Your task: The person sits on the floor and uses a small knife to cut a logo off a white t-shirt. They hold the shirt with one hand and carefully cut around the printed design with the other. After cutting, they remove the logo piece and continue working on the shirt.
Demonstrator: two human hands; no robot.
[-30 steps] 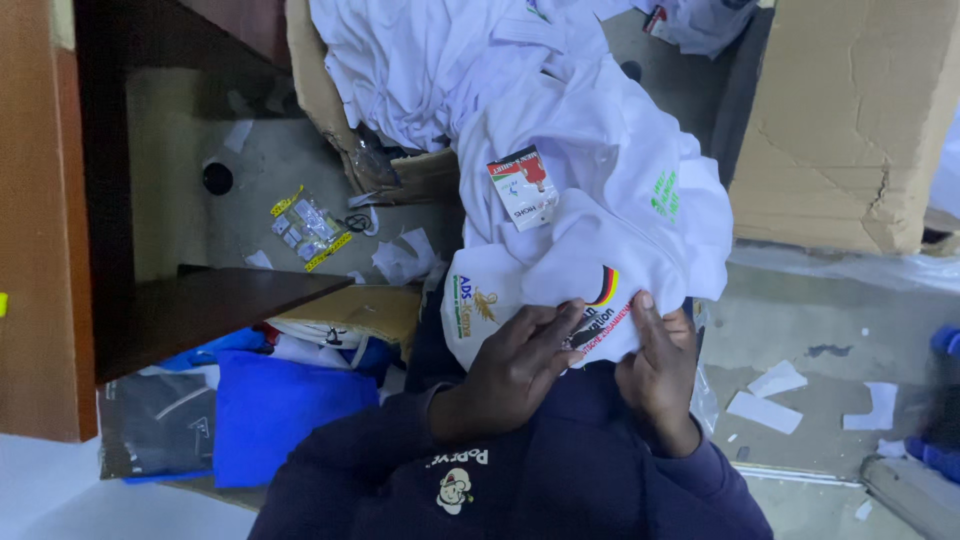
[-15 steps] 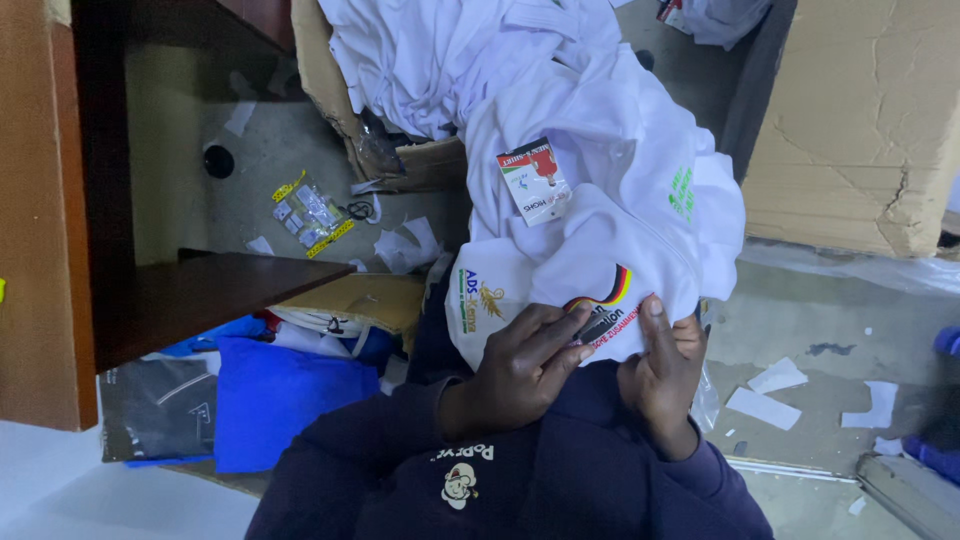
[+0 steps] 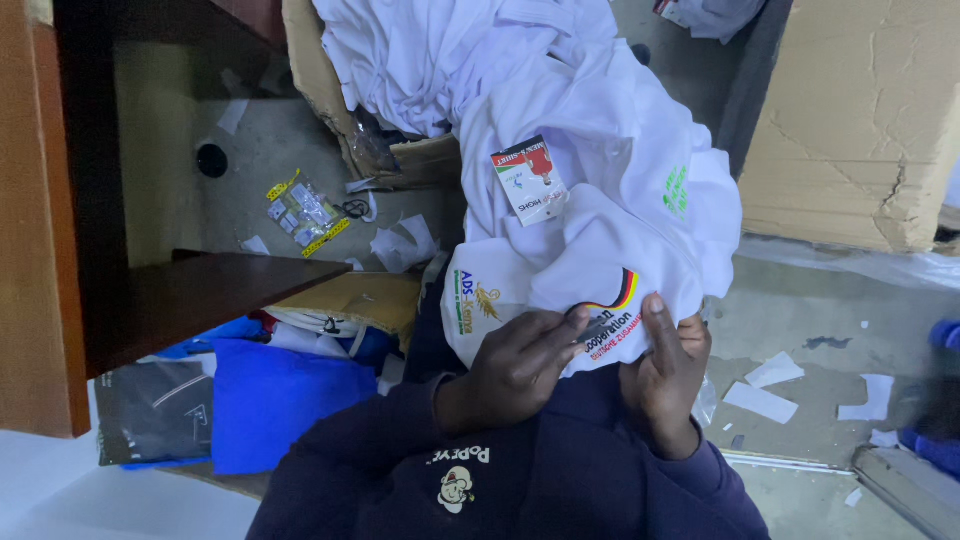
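Note:
A white shirt (image 3: 600,200) with small coloured printed emblems and a hanging card tag (image 3: 530,180) lies across my lap. My left hand (image 3: 515,370) presses down on its lower edge, fingers spread over a striped emblem. My right hand (image 3: 668,372) grips the same edge just to the right, thumb on top of the fabric. Both sleeves are dark navy. More white garments (image 3: 440,60) spill out of a cardboard box (image 3: 330,100) behind the shirt.
A dark wooden desk (image 3: 170,290) stands to the left, with blue fabric (image 3: 270,395) and a grey plastic bag (image 3: 150,410) under it. A large cardboard box (image 3: 860,120) sits at the right. Paper scraps (image 3: 770,385) and a small packet (image 3: 305,212) litter the concrete floor.
Both hands stay on the shirt's lower edge; the fingers have shifted slightly over the emblem. The view has moved a little.

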